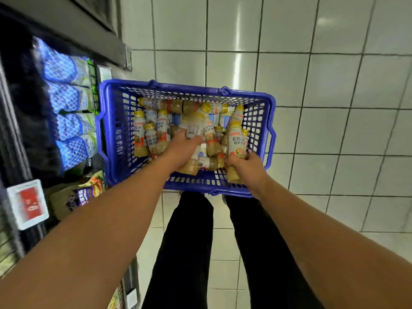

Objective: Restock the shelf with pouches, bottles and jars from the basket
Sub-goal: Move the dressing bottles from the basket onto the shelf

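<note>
Both hands reach down into the blue basket (182,86), which stands on the floor just ahead of the person's feet. The left hand (182,146) lies over the middle of the heap, its fingers curled onto a central bottle (194,128) that is motion-blurred. The right hand (248,168), at the basket's near right corner, is clamped round the lower body of an upright bottle (237,142), whose yellow cap points away from the person. The remaining bottles (156,132) lie jumbled in the basket, touching one another, with loose pouches (177,118) partly visible beneath them. The floor (334,85) is of pale, glossy square tiles with dark grout. At the left stands the dark-framed shelf (13,130), carrying a row of shelved pouches (69,108) in blue and white and a red-and-white price tag (29,204) on its edge. Black trouser legs (185,241) show between the forearms. Each bottle is small, with a yellow cap, a white-and-orange label bearing printed characters, and a tan, speckled filling.
</note>
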Motion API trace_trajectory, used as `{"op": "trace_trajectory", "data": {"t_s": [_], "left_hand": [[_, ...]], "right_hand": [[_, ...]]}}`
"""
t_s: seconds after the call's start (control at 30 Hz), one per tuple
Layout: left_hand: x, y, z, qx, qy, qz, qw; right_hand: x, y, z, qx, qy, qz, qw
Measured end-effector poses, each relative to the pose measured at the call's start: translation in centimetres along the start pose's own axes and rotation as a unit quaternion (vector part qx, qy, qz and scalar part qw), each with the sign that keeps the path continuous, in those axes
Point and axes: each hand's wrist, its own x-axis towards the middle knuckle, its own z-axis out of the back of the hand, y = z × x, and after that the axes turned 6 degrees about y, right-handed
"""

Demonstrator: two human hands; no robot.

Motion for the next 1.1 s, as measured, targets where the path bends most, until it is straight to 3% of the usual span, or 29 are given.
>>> {"op": "trace_trajectory", "data": {"t_s": [0.23, 0.43, 0.63, 0.77, 0.93, 1.1], "left_hand": [[-11.6, -5.9, 0.6, -0.007, 0.043, 0.009, 0.999], [-22.4, -8.8, 1.9, 0.009, 0.031, -0.034, 0.999], [-32.1, -9.6, 2.1, -0.064, 0.016, -0.078, 0.995], [-37.8, -9.5, 1.4, -0.171, -0.029, -0.102, 0.98], [-43.9, -9.6, -0.7, -0.321, -0.058, -0.129, 0.936], [-48.7, -9.7, -4.5, -0.554, -0.027, -0.213, 0.804]], "right_hand": [[-11.7, 2.7, 1.1, 0.004, -0.023, 0.043, 0.999], [-21.4, 4.5, 1.1, -0.03, 0.011, 0.096, 0.995], [-28.8, 6.0, 0.6, -0.047, 0.043, 0.144, 0.987], [-33.1, 7.1, 0.4, -0.042, 0.068, 0.182, 0.98], [-37.9, 8.7, 0.8, -0.084, 0.138, 0.221, 0.962], [-42.2, 11.0, 1.7, -0.18, 0.207, 0.273, 0.922]]}}
